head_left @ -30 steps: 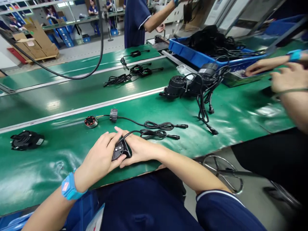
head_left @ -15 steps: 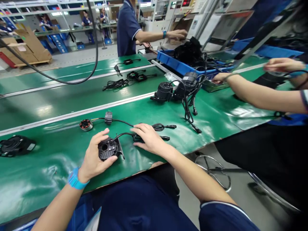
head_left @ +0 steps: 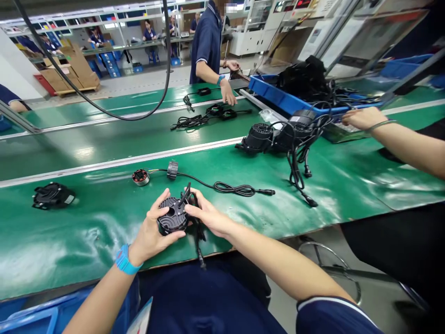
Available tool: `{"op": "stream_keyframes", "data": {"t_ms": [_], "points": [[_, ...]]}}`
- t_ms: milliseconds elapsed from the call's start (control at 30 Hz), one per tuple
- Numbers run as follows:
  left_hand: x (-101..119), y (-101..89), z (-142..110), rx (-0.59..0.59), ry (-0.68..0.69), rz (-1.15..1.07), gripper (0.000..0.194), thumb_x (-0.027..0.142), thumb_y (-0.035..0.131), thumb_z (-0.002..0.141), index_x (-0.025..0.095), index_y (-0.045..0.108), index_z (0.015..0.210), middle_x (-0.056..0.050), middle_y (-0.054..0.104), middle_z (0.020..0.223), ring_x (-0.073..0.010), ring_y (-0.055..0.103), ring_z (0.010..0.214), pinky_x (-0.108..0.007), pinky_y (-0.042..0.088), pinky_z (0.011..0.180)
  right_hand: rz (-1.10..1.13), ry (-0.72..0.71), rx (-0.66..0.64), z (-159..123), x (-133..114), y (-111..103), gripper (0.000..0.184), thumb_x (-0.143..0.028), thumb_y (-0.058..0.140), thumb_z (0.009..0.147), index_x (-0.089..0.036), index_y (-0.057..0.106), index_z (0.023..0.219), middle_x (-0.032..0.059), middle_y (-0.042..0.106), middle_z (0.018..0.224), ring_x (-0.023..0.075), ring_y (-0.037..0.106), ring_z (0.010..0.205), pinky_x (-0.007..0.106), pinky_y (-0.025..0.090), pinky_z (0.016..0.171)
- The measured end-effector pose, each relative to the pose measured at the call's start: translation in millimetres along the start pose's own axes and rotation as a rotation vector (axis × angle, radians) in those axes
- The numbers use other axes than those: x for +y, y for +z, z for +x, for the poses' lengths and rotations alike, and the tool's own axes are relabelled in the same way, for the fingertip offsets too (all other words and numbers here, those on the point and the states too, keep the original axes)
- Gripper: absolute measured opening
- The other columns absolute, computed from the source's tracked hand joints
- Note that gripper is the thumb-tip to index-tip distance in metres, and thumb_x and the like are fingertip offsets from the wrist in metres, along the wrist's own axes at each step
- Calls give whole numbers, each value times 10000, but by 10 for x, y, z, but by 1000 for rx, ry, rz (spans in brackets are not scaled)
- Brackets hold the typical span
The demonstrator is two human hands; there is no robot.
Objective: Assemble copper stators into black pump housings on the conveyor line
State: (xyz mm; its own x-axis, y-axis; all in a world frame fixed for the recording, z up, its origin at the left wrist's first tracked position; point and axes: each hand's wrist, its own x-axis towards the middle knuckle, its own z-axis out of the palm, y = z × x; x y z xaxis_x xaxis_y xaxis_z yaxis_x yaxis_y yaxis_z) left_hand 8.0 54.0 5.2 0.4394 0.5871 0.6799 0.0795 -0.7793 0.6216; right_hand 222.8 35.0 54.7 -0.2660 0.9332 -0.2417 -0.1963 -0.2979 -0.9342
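Observation:
A round black motor housing with ridged arcs on its face is gripped from the left by my left hand, thumb below and fingers above. On its other side my right hand closes around the edge of the same housing and its bundled black cable, whose plug end hangs toward the table edge. Just beyond lies a copper-wound stator, wired to a ribbed grey cap. From the cap a black cable runs right to a connector.
Another black housing sits on the green table at the left. Black motors with cables stand to the right, before a blue tray heaped with black parts. Co-workers' hands reach in across the table and at the right.
My right hand has come left from the cable to the housing, gathering the cable against it. The housing appears lifted and turned. Across the table, a co-worker's arm has lowered toward the cabled parts.

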Motion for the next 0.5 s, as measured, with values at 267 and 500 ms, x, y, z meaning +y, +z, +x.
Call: {"op": "stream_keyframes", "data": {"t_ms": [267, 500], "points": [[55, 3, -40, -16, -38, 31, 661, 253, 825, 847, 276, 422, 1370, -197, 441, 1562, -308, 469, 1452, -543, 488, 1127, 129, -14, 132, -9, 52, 76, 845, -437, 917, 617, -290, 485, 1328, -7, 651, 1053, 182, 621, 906, 278, 507, 699], [47, 78, -216, -82, -27, 125, 782, 263, 703, 933, 294, 263, 1579, -163, 445, 1568, -297, 456, 1462, -530, 463, 1162, 257, -192, 259, -615, 56, -342, 827, -430, 813, 610, -290, 482, 1356, 31, 707, 1088, 241, 693, 906, 375, 567, 802]]}}
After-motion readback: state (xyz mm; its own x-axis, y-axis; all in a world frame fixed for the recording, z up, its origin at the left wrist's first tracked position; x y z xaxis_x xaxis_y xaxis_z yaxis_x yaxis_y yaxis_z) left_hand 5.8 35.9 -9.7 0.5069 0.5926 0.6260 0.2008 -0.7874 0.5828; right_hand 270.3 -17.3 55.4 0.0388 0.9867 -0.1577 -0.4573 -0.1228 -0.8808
